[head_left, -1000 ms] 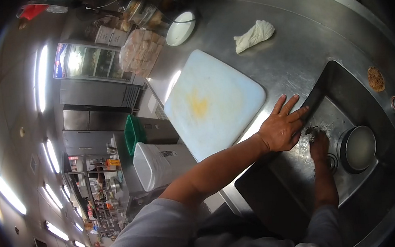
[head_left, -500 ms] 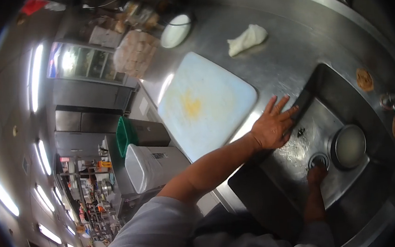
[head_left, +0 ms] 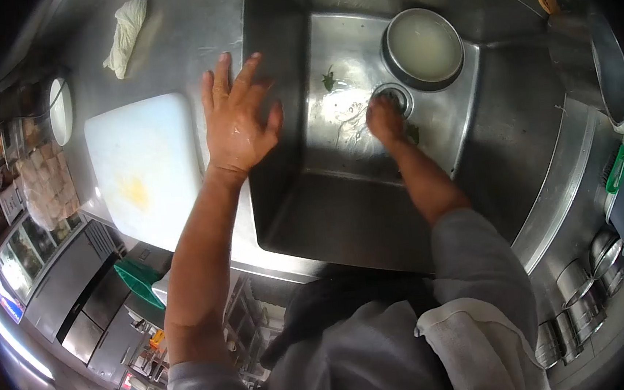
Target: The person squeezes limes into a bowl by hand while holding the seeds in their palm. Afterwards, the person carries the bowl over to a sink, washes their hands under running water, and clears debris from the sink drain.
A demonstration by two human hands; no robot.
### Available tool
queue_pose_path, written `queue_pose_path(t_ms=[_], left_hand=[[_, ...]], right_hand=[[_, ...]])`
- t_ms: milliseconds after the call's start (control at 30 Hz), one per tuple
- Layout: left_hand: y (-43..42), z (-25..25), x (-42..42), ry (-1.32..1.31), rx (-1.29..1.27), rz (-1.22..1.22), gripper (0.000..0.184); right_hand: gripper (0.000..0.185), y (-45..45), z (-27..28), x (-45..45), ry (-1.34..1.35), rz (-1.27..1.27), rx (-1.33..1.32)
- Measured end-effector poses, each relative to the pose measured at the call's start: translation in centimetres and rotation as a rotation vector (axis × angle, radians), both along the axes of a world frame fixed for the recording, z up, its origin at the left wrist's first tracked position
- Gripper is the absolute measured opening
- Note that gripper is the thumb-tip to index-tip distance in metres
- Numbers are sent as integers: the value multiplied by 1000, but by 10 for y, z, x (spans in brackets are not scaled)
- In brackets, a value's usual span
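Note:
My left hand [head_left: 239, 124], wet and with fingers spread, is at the left rim of the steel sink [head_left: 282, 190]. Down in the basin, my right hand [head_left: 385, 118] is at the round drain [head_left: 403, 98]. Its fingers look bunched and point into the drain, so whatever they may grip is hidden. A metal bowl [head_left: 426, 45] of cloudy liquid sits just beyond the drain. One green leafy scrap [head_left: 329, 80] lies on the wet basin floor, and another green scrap [head_left: 413, 133] shows beside my right wrist.
A white cutting board [head_left: 147, 146] with a yellow stain lies left of the sink. Behind it are a crumpled white cloth [head_left: 127, 35] and a white oval dish [head_left: 61, 112]. Metal pots [head_left: 579, 287] stand at lower right. A green-rimmed bin [head_left: 139, 278] is below the counter.
My view has swung toward the sink, so the board and cloth now appear further left. My left hand stays spread by the sink rim, and my right hand stays at the drain.

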State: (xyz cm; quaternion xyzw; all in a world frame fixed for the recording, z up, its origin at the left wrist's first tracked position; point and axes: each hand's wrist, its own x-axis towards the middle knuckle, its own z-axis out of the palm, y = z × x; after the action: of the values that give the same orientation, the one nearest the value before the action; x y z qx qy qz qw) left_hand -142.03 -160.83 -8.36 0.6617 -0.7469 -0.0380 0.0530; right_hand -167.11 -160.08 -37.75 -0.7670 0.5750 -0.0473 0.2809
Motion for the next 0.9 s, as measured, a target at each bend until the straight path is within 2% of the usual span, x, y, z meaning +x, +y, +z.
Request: queue_pose_path(t_ms=[100,167,233,300,367,433,567,600,633,667,700,767,800,833,867,900], left_hand=[[-1,1,4,-15,-5,0,32],[-1,-1,1,-6,-4,-1,32],[-1,-1,3,5,-12,-6,32],[-1,0,3,-7,4,-12,30],[-2,-1,4,-11,2,-15,30],[-2,-3,6,-1,-14,-14,29],[-2,-4,6,-7,-8,-8,30],[-2,-4,6,-10,-8,-7,30],[-2,-4,5,-11,-11,-4,30],[-2,-4,4,-15,-15,-3,30],[-2,-3,4,-18,-17,-4,30],[-1,-3,2,-6,-24,-12,30],[-2,-3,3,-7,-32,-15,30],[-3,-4,2,27,-32,-26,30],[-2,-4,0,45,-26,-29,31],[1,-2,2,39,-23,-22,31]], right_hand=[[22,-47,4,21,-55,191,-159],[24,-65,-14,56,-111,176,-263],[30,-77,9,88,-12,239,-110],[32,-62,0,100,70,368,-150],[40,-37,-16,84,106,439,-304],[43,-28,-14,49,90,490,-153],[29,-4,-14,-36,109,348,-284],[27,-2,1,-52,-70,59,-112],[28,7,8,-70,-90,-115,-90],[29,16,14,-90,-123,-291,-75],[34,35,6,-118,4,-351,-209],[37,83,-34,-183,166,-738,127],[34,103,-48,-202,307,-853,270],[31,118,-56,-212,467,-831,372],[29,130,-67,-215,622,-679,447],[29,132,-84,-215,720,-408,433]])
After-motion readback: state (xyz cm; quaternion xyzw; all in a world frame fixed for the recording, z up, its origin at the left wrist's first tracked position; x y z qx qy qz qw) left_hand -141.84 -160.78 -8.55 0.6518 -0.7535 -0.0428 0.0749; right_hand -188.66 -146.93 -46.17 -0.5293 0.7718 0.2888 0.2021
